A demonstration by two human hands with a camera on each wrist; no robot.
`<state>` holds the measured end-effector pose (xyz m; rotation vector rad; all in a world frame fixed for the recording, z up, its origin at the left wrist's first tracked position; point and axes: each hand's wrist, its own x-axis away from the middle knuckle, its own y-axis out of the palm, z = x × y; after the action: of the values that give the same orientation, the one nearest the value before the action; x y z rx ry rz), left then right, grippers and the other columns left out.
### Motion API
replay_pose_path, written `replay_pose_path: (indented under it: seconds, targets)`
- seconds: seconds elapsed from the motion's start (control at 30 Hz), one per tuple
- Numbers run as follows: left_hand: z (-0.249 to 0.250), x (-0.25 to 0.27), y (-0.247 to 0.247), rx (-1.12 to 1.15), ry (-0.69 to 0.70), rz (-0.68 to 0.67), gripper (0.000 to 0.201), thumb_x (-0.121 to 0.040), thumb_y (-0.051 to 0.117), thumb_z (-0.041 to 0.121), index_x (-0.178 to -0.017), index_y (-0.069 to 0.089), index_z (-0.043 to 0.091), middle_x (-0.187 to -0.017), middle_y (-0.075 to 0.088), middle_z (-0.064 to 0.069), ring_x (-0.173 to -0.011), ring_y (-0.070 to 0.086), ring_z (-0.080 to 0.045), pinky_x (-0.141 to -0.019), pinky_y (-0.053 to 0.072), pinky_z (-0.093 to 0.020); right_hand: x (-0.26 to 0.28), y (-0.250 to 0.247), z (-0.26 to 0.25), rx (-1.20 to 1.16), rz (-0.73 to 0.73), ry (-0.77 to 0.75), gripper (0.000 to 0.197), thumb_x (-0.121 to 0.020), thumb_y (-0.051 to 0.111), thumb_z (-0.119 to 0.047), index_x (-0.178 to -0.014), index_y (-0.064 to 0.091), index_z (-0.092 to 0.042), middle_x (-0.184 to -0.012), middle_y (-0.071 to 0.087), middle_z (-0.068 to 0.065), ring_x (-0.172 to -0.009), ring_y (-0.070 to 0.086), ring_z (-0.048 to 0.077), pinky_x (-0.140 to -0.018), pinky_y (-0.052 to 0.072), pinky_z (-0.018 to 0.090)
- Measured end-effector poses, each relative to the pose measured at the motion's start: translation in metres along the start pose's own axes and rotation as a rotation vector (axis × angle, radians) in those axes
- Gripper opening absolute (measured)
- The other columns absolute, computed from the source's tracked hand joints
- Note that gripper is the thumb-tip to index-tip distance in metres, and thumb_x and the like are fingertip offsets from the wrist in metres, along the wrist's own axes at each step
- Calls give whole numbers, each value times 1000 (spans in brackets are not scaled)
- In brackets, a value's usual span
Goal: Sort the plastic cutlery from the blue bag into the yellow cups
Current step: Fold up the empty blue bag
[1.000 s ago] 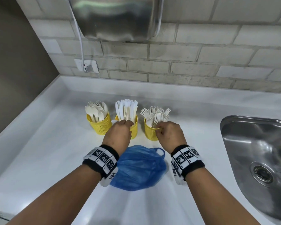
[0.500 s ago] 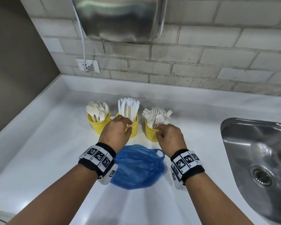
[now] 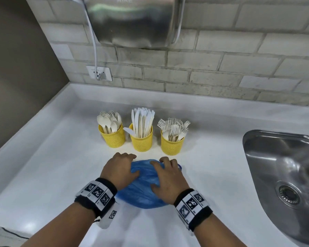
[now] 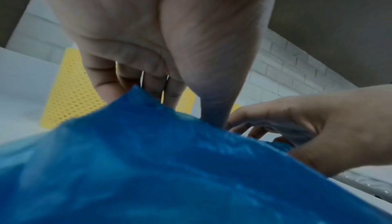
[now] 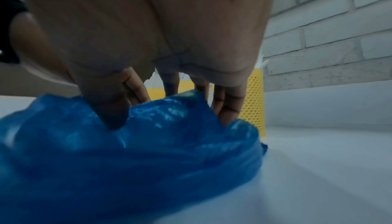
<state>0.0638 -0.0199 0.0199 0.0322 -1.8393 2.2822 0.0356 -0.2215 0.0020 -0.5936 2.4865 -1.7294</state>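
Both hands on blue bag (image 3: pixel 144 195), lying on counter (image 3: pixel 61 166) just before three yellow cups (image 3: pixel 141 142): spoons (image 3: pixel 109 120) left, knives (image 3: pixel 142 120) middle, forks (image 3: pixel 174 127) right, all well filled; left hand (image 3: pixel 120 171) fingers (image 4: pixel 106 83) curled over bag's far edge, thumb pressing top; right hand (image 3: pixel 168 180) fingers (image 5: pixel 229 103) and thumb pinching fold. Likely final step, checking bag for leftovers; next move calls for opening its mouth. White counter, steel sink (image 3: pixel 284 166) at right, grey brick wall (image 3: pixel 221 68) behind

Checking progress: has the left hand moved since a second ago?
Yes. The left hand drew back from the middle yellow mesh cup onto the blue plastic bag.
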Motion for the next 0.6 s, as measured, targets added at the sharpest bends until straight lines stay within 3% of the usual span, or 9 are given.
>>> replay_pose_path:
  seconds: [0.1,0.23,0.33,0.47,0.53,0.6]
  targets:
    - [4,1,7,-35,-5,-57,59,-90,61,47,-144,53,24,-122,71,0,-116,56,-25,-95,49,-36,0,9,-3,57,-26,54,83,-87,64,-30,-156,17,-30,-142,36,5,-128,34,30,-105,39,43]
    - [7,-1,6,-43,9,-70,44,-94,59,36,-138,60,28,-117,73,3,-116,56,-24,-94,47,-36,-2,7,-3,72,16,83,84,-87,63,-21,-156,16,-28,-138,40,8,-126,37,32,-105,40,44]
    - [8,-1,2,3,23,-52,25,-96,57,36,-115,73,30,-110,71,1,-107,58,-24,-88,49,-36,-2,0,-2,56,29,84,84,-83,65,-36,-154,21,-29,-133,38,6,-123,37,31,-102,41,43]
    - [14,1,-2,278,85,39,12,-86,72,26,-96,70,22,-98,55,1,-92,54,-18,-83,44,-30,-1,-6,-4,44,45,50,100,-72,65,-60,-156,18,-30,-143,33,1,-127,33,29,-104,38,46]
    - [21,3,-6,415,161,47,18,-82,73,13,-90,61,23,-91,52,5,-81,52,-10,-76,39,-24,-2,-8,-7,33,50,44,103,-75,64,-61,-158,12,-31,-146,39,-3,-127,36,29,-103,38,47]
    - [27,5,-10,529,193,52,23,-83,69,6,-89,56,23,-85,55,8,-72,52,-3,-69,38,-19,-5,-9,-9,22,55,82,95,-81,63,-53,-158,13,-30,-136,53,-3,-121,44,29,-96,37,47]
